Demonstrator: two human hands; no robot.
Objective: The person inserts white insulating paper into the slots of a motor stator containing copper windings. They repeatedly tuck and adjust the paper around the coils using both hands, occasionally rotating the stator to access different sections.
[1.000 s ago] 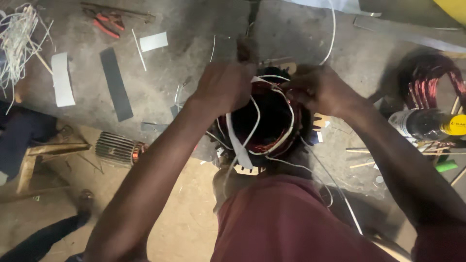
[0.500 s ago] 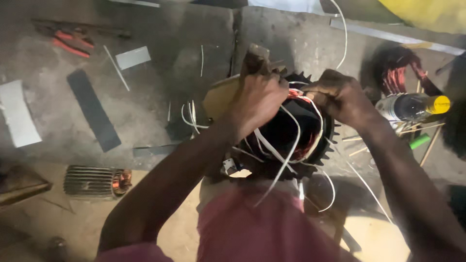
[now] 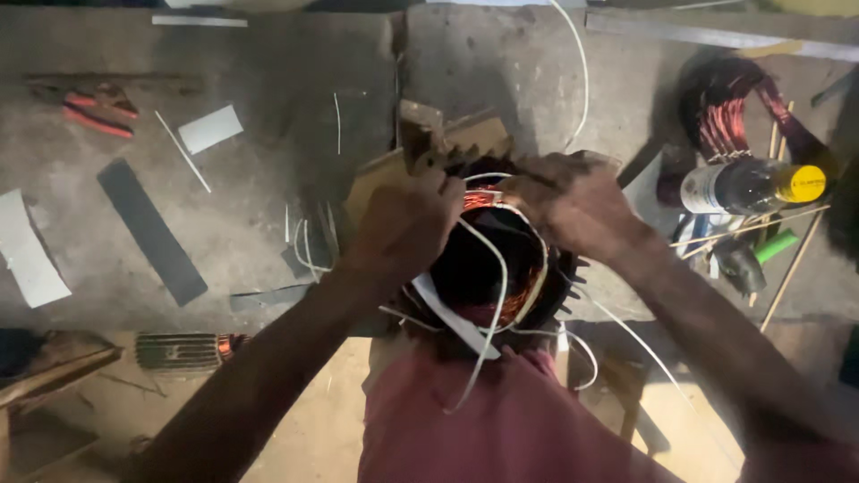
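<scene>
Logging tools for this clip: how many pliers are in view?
1: red-handled pliers lying on the floor at far left, apart from both hands. Others may be hidden under the arms or clutter.

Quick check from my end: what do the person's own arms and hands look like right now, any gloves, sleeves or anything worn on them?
Both hands are bare: no gloves on the left hand or the right hand. Both forearms are uncovered, with no sleeves in view. I see no watch, ring or wristband, though the picture is dim and slightly blurred. A dull red garment covers the lap.
</scene>
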